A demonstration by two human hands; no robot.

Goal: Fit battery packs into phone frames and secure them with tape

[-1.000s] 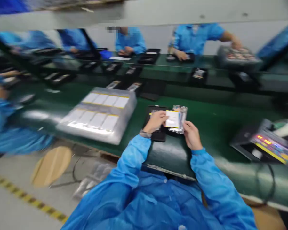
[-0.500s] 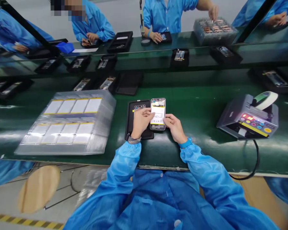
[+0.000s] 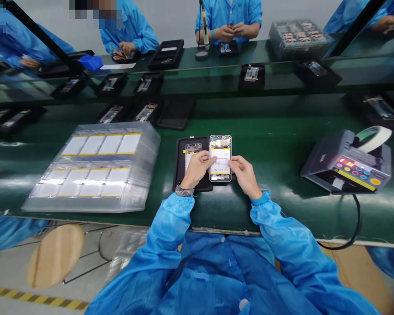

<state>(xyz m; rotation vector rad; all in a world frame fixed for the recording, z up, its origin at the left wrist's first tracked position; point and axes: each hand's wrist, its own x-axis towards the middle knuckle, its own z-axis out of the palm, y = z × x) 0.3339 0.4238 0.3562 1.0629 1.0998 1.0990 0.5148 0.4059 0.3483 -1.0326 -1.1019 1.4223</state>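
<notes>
Between my two hands is an open phone frame (image 3: 220,153) with a white battery in it and circuit parts at its top and bottom ends. My left hand (image 3: 198,167) grips its left edge, thumb over the battery. The fingers of my right hand (image 3: 244,173) pinch its right edge. Under my left forearm side lies a black tray (image 3: 180,153), partly covered by the hand. A second open phone frame (image 3: 193,148) rests in that tray, its lower part hidden by my left hand.
A stack of clear plastic trays (image 3: 151,162) with white batteries stands at the left. On the right sits a tape dispenser (image 3: 348,162) with a cable. Black trays with phone frames line the shelf (image 3: 203,78) beyond, and people in blue coats work across from me.
Both hands have shifted slightly right with the phone frame, uncovering more of the one in the tray. Across the bench, a person's arm has come back from the parts box; both hands now meet.
</notes>
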